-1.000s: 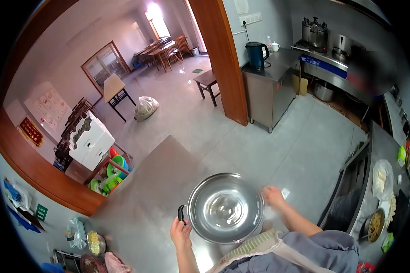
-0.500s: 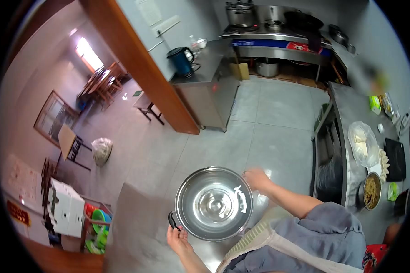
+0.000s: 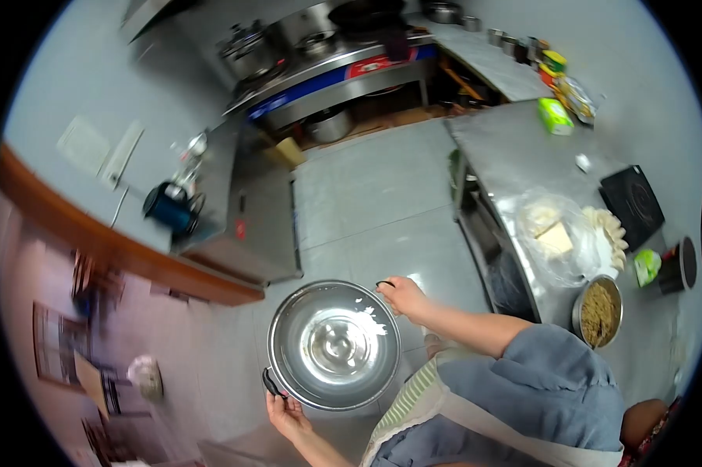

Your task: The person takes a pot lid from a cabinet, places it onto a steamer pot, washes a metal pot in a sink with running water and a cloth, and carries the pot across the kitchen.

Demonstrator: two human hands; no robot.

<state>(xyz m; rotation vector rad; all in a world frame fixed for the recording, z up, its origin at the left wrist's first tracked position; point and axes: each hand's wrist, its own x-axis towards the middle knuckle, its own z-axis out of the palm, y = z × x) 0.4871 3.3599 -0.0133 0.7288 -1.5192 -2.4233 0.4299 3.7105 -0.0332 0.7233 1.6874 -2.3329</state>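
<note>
A wide stainless steel pot (image 3: 337,346) with black side handles is in front of me, its shiny inside facing up and catching light. My left hand (image 3: 290,414) is closed round the black handle at its lower left. On the upper right side, my right hand (image 3: 405,298) grips the other handle, most of which the fingers cover. The pot is above the floor, beyond the edge of a steel table (image 3: 257,451) at the bottom of the view.
On the right, a steel counter (image 3: 506,148) bears a bag of white blocks (image 3: 555,240), dumplings (image 3: 609,233), a bowl of filling (image 3: 598,311) and an induction cooker (image 3: 633,204). A stove (image 3: 351,70) stands at the back, a kettle (image 3: 170,208) at left. Another person (image 3: 645,424) shows lower right.
My view has turned right. The pot has moved off the steel table and out over the floor, with both hands on it. My right hand now grips its handle.
</note>
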